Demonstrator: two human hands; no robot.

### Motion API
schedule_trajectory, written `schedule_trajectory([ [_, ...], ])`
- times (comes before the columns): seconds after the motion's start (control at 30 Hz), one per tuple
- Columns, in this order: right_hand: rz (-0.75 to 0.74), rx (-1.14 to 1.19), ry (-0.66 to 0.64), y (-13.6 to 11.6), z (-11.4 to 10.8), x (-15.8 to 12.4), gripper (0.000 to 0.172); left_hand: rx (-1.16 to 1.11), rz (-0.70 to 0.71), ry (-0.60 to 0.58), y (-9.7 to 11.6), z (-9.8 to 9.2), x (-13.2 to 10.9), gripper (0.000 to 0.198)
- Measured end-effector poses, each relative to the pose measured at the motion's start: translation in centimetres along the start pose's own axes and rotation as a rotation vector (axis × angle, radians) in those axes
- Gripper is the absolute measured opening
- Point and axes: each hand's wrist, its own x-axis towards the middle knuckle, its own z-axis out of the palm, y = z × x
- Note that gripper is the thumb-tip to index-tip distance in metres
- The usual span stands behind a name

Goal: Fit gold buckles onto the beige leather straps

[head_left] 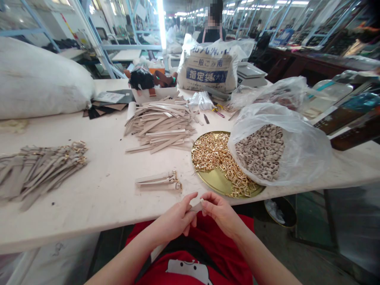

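Observation:
Close to the table's front edge, my left hand (179, 215) is closed around a beige strap (196, 207), whose other end hangs down below the hand. At the strap's upper end, my right hand (218, 211) pinches the tip between thumb and fingers; whether a small loop is there too I cannot make out. Beyond my hands lie a few straps fitted with gold buckles (158, 181). A round gold tray (218, 180) holds loose gold buckles (212, 150). Overlapping its right side is an open plastic bag (305, 158) full of small beige loops (263, 152).
Plain beige strips (163, 122) are heaped at mid-table, and buckled straps (44, 168) are piled at left. Behind stand a printed white sack (208, 71), a scale (251, 73) and a white box (151, 95). A bin (280, 211) is below the table edge.

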Motion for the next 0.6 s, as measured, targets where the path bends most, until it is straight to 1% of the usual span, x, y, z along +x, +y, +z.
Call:
schedule_trajectory([
  [0.07, 0.013, -0.006, -0.018, -0.4, 0.2, 0.2, 0.020, -0.013, 0.002, 0.015, 0.2, -0.3, 0.3, 0.053],
  [0.2, 0.006, -0.089, -0.016, -1.2, 0.8, 0.6, 0.023, 0.001, -0.036, -0.048, 1.0, -1.3, 0.8, 0.057],
  [0.33, 0.048, -0.088, -0.097, -1.6, 1.3, 1.2, 0.025, -0.010, 0.002, -0.066, 1.5, -2.2, 1.4, 0.058],
  [0.37, 0.053, -0.086, -0.087, -1.6, 1.2, 1.4, 0.025, -0.037, 0.008, -0.081, 1.4, -2.4, 1.6, 0.060],
  [0.47, 0.030, -0.130, 0.042, -1.9, 1.1, 1.9, 0.028, -0.137, -0.014, -0.142, 1.0, -2.8, 2.1, 0.067],
  [0.5, 0.015, -0.150, 0.070, -2.0, 1.1, 2.0, 0.028, -0.158, -0.016, -0.143, 0.9, -2.9, 2.3, 0.066],
  [0.53, 0.004, -0.169, 0.069, -2.0, 1.3, 2.1, 0.029, -0.172, -0.010, -0.131, 0.8, -2.9, 2.5, 0.064],
  [0.6, -0.003, -0.215, -0.002, -2.1, 1.5, 2.3, 0.028, -0.191, 0.009, -0.092, 0.8, -3.0, 2.7, 0.060],
])
